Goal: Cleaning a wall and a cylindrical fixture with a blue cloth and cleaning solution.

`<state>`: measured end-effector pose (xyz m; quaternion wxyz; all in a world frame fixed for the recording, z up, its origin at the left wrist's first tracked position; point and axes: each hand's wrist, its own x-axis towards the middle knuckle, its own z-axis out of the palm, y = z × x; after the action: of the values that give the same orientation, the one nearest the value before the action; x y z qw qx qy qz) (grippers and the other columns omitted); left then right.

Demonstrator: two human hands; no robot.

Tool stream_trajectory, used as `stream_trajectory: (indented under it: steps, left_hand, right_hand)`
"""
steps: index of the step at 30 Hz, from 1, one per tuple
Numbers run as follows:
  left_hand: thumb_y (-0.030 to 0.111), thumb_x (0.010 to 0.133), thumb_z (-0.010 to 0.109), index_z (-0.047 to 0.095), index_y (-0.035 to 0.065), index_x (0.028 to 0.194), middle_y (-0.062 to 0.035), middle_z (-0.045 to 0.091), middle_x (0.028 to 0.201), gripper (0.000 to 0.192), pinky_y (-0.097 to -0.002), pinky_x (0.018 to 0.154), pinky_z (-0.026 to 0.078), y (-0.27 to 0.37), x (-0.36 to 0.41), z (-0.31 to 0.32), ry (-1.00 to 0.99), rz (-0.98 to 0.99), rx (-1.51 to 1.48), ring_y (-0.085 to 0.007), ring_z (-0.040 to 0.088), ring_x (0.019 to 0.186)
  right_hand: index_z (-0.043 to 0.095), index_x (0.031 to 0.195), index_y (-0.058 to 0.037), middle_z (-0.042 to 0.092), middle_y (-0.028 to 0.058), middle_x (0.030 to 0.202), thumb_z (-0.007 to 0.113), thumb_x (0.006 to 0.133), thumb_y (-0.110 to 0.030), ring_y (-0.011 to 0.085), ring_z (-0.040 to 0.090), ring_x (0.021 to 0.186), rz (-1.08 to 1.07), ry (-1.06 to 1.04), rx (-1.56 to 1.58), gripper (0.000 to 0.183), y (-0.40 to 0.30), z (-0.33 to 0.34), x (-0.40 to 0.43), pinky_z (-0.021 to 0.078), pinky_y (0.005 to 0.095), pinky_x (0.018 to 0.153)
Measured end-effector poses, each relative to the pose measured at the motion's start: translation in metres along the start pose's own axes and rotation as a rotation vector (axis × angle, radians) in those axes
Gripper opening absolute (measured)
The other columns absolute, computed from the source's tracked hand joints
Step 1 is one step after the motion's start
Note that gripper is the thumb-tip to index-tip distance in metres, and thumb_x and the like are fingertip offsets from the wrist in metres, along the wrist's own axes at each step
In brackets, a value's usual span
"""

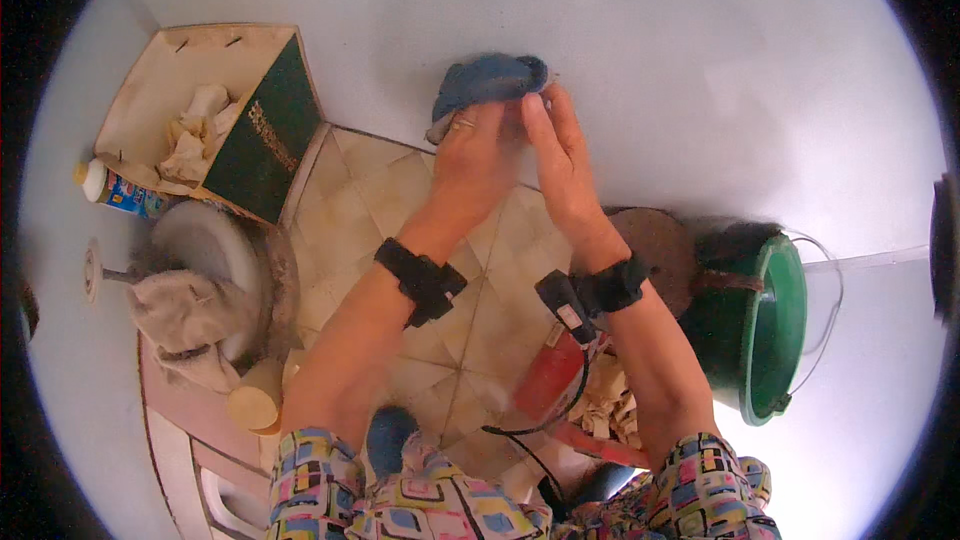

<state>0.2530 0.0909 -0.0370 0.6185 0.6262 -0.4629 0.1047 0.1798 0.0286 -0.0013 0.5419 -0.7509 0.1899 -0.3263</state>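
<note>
A bunched dark blue cloth (491, 76) with a greyish patch at its lower left end is held up in front of the pale wall. My left hand (474, 150) grips it from below, a ring on one finger. Close to the cloth's right end is my right hand (559, 146), its fingers stretched upward. Whether those fingertips pinch the cloth is hidden where the two hands meet. Black straps with small devices (421, 281) circle both wrists, and a cable (577, 390) hangs from the right one.
On the left stand an open box (262, 127) with crumpled paper, a bottle (124, 191) and a grey cloth (180, 307) over a rounded rim. At right are a green bucket (750, 330), a round brown object (649, 255) and a red container (551, 375) beside crumpled paper. Tiles (382, 240) cover the floor.
</note>
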Motion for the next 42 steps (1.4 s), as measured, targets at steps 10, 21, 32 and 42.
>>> stream_trajectory:
  steps: [10, 21, 32, 42]
  left_hand:
    - [-0.007, 0.075, 0.048, 0.050, 0.0043, 0.101, -0.0121, 0.058, 0.089, 0.028, -0.0405, 0.070, 0.044, -0.001, 0.001, -0.002, -0.031, 0.045, 0.029, -0.0314, 0.055, 0.083]
    - [-0.003, 0.076, 0.049, 0.046, 0.0040, 0.109, -0.0162, 0.056, 0.095, 0.034, -0.0433, 0.073, 0.044, 0.003, 0.016, -0.002, -0.012, 0.027, 0.056, -0.0355, 0.053, 0.089]
    - [0.005, 0.073, 0.053, 0.046, 0.0043, 0.116, -0.0213, 0.054, 0.099, 0.044, -0.0459, 0.078, 0.042, -0.029, 0.065, -0.015, 0.204, 0.140, 0.071, -0.0399, 0.050, 0.089]
    - [0.027, 0.081, 0.056, 0.055, 0.0021, 0.104, -0.0186, 0.060, 0.096, 0.033, -0.0404, 0.076, 0.044, -0.151, 0.004, -0.063, 0.038, -0.429, 0.291, -0.0361, 0.057, 0.090]
  right_hand:
    - [0.045, 0.112, -0.0024, 0.052, 0.0057, 0.105, 0.048, 0.091, -0.022, 0.0119, 0.046, 0.098, 0.074, 0.032, 0.182, 0.028, -0.008, -0.005, 0.003, 0.0379, 0.0268, 0.086]
    - [0.047, 0.108, -0.0005, 0.054, 0.0070, 0.101, 0.049, 0.091, -0.024, 0.0131, 0.048, 0.095, -0.041, 0.036, 0.103, 0.030, -0.021, 0.001, 0.012, 0.0393, 0.0271, 0.084]
    - [0.050, 0.107, -0.0010, 0.061, 0.0103, 0.089, 0.049, 0.090, -0.031, 0.0171, 0.056, 0.083, -0.284, 0.016, 0.005, 0.035, -0.069, 0.039, 0.058, 0.0438, 0.0307, 0.077]
    - [0.044, 0.107, -0.0033, 0.060, 0.0240, 0.094, 0.048, 0.084, -0.047, 0.0440, 0.056, 0.087, -0.089, -0.207, -0.141, 0.050, 0.041, 0.153, 0.071, 0.0447, 0.0468, 0.074]
